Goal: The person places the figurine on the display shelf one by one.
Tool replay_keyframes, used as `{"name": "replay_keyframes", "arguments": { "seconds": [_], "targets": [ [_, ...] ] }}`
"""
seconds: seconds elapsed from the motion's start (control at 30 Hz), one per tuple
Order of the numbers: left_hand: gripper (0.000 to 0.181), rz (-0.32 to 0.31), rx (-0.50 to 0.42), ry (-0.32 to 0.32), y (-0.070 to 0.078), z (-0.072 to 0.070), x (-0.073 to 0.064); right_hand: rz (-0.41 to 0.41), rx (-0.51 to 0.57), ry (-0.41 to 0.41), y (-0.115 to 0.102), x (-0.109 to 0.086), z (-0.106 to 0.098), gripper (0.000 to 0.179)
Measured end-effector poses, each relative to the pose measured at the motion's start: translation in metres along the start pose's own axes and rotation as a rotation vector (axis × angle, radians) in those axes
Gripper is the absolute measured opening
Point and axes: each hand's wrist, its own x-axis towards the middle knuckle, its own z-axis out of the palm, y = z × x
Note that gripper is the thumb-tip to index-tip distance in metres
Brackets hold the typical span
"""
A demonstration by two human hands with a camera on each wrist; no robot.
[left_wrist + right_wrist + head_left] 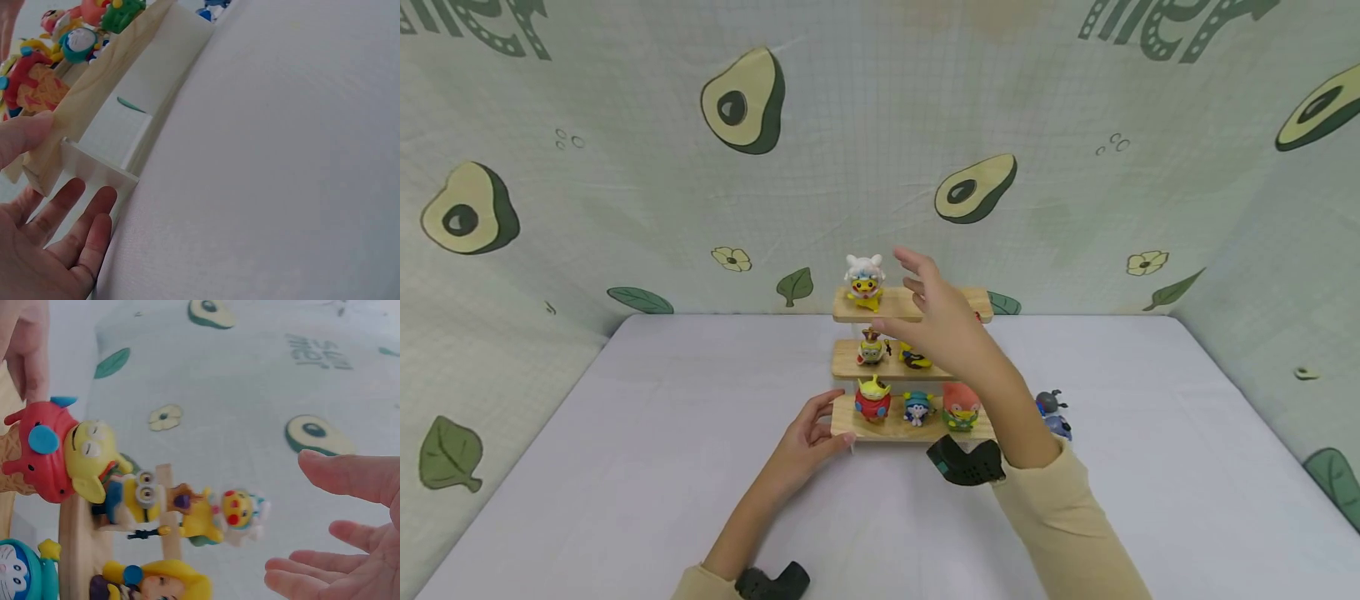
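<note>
A three-tier wooden display stand [842, 427] with several small figurines stands on the table. My left hand [811, 433] holds the left end of its lowest tier, the thumb [28, 132] on the wood and the fingers around the side and underneath. Fingers spread and holding nothing, my right hand [943, 321] hovers in front of the upper tiers, right of a yellow figurine in a white hood [865, 283]. In the right wrist view, this hand [356, 550] is apart from that figurine [240, 509]. My right hand and forearm hide part of the upper two tiers.
On the middle tier stand a crowned minion figurine [871, 348] and a yellow-and-black one [914, 357]. The lowest holds a red-and-yellow alien [872, 400], a blue-hatted figurine [917, 408] and a pink-and-green one [961, 407]. A grey-blue figurine [1054, 414] lies on the table [1150, 467] at right.
</note>
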Motion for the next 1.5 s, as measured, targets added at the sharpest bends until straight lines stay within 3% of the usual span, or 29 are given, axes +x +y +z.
{"name": "replay_keyframes", "arguments": {
  "seconds": [0.13, 0.27, 0.57, 1.03, 1.17, 1.37, 1.5],
  "targets": [
    [0.066, -0.01, 0.007, 0.008, 0.0, 0.0, 0.0, -0.079, 0.054, 0.026, 0.0, -0.02, -0.011, 0.072],
    [0.066, -0.017, 0.004, 0.015, 0.0, 0.0, 0.0, -0.099, 0.063, 0.047, 0.006, -0.039, -0.023, 0.063],
    [0.066, -0.026, 0.009, 0.029, 0.002, 0.001, 0.0, -0.028, 0.011, 0.134, 0.031, -0.064, -0.048, 0.051],
    [0.066, -0.03, 0.004, 0.023, 0.002, 0.001, -0.001, 0.127, -0.069, 0.171, 0.094, -0.072, -0.078, 0.053],
    [0.066, -0.032, 0.006, 0.033, 0.001, 0.002, -0.001, 0.175, -0.061, 0.14, 0.123, -0.071, -0.083, 0.058],
    [0.067, -0.017, 0.009, 0.026, 0.001, 0.002, -0.002, 0.258, -0.081, 0.143, 0.205, -0.064, -0.089, 0.06],
    [0.067, 0.003, 0.013, 0.025, 0.001, 0.002, -0.001, 0.31, -0.049, 0.102, 0.235, -0.062, -0.092, 0.063]
  ]
}}
